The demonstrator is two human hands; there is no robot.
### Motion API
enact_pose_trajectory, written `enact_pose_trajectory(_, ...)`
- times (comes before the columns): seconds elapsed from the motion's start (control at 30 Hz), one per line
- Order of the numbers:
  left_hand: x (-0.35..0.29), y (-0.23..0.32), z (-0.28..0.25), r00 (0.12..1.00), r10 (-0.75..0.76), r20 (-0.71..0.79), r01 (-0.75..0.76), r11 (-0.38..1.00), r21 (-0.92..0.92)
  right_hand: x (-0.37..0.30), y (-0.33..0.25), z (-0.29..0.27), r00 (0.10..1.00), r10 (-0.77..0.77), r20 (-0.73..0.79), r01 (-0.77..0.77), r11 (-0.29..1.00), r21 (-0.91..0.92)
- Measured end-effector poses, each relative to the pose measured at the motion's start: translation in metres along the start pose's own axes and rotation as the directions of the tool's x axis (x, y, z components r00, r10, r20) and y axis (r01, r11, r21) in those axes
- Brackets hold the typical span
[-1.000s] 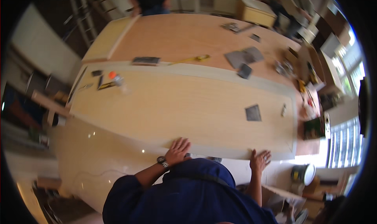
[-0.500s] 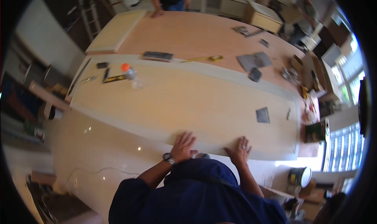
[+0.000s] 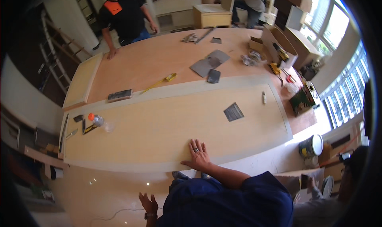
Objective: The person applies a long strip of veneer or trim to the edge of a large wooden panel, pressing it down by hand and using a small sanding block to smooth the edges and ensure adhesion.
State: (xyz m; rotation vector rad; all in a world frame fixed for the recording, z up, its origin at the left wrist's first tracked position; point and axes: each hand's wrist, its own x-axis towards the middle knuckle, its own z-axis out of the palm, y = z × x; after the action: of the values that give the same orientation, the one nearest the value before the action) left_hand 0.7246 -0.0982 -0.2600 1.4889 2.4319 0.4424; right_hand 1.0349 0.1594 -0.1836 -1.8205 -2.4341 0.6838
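Observation:
My right hand [image 3: 198, 155] lies flat near the front edge of a long pale wood panel [image 3: 159, 123], fingers stretched out, a ring on one of them. Nothing is in it. My left hand [image 3: 149, 205] hangs off the panel, over the shiny floor at my left side, its fingers apart and holding nothing. Beyond my right hand a dark grey sheet, like sandpaper [image 3: 233, 111], rests on the panel. Farther left on the panel are a clear bottle with an orange cap [image 3: 96, 119], a small square tool [image 3: 88, 127] and a brush [image 3: 72, 133].
Behind the panel lie a sanding block [image 3: 120, 95], a yellow tape measure [image 3: 170, 77] and grey sheets [image 3: 211, 63]. A drill [image 3: 281, 54] and a tin [image 3: 304, 99] crowd the right end. One person [image 3: 125, 18] touches the table's far left; another sits close at my right.
My view has turned to the right. My left hand has come off the panel and dropped to my side. My right hand stays on the panel, slightly farther left along it.

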Motion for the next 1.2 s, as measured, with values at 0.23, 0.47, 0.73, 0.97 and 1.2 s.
enact_pose_trajectory(0.23,-0.047,-0.080,0.061,0.700,-0.135,0.701,0.067,0.990,0.124,0.003,0.002,0.008,0.994,-0.104,-0.023,0.102,0.993,-0.058)
enact_pose_trajectory(0.47,0.016,-0.130,0.051,0.747,0.136,0.651,-0.232,0.971,0.064,0.007,-0.017,0.001,0.999,-0.023,0.030,0.025,0.997,-0.069)
enact_pose_trajectory(0.73,0.067,-0.222,0.037,0.923,0.046,0.382,-0.077,0.995,0.066,0.026,-0.070,0.012,0.994,0.052,0.096,-0.038,0.989,-0.144)
enact_pose_trajectory(0.97,0.032,-0.285,0.027,0.823,0.107,0.558,-0.309,0.909,0.281,0.041,-0.110,0.003,0.965,0.157,0.211,-0.112,0.971,-0.209)
enact_pose_trajectory(1.2,0.000,-0.314,0.027,0.732,0.020,0.681,-0.274,0.924,0.267,0.050,-0.122,0.004,0.967,0.157,0.198,-0.117,0.972,-0.202)
